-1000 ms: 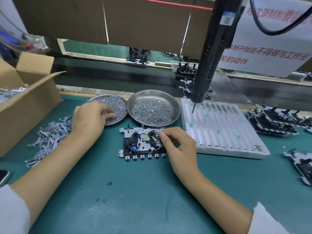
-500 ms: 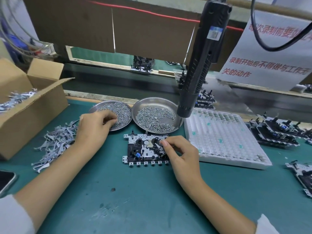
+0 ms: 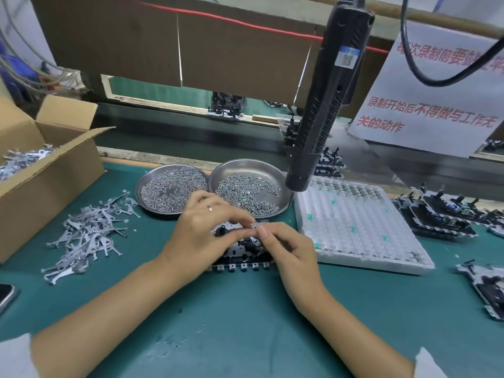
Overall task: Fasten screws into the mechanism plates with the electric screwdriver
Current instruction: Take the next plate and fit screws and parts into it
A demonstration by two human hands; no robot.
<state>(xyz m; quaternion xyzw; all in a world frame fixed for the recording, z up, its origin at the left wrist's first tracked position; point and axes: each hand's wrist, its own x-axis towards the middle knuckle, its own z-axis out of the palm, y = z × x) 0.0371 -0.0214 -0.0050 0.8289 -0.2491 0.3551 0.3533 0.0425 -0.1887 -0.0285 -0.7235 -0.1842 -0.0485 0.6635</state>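
Note:
A black and white mechanism plate (image 3: 242,251) lies flat on the green mat, mostly hidden under both hands. My left hand (image 3: 201,233) hovers over its upper left, thumb and forefinger pinched on something tiny, seemingly a screw, too small to make out. My right hand (image 3: 291,257) has curled fingers pinching a part at the plate's upper right, its fingertips meeting those of the left hand. The black electric screwdriver (image 3: 321,110) hangs free above the right screw dish, with neither hand on it. Two steel dishes (image 3: 139,192) (image 3: 245,163) behind the plate hold several screws.
A white cell tray (image 3: 360,227) sits right of the plate. Several mechanism plates (image 3: 436,216) lie beyond it, and one more (image 3: 485,290) near the right edge. A pile of grey metal levers (image 3: 87,236) and an open cardboard box (image 3: 54,181) are left. A phone (image 3: 5,294) lies at the far left edge.
My left hand left the left screw dish and came over the plate, fingertips meeting the right hand's. The view shifted down and the hanging screwdriver swung slightly left.

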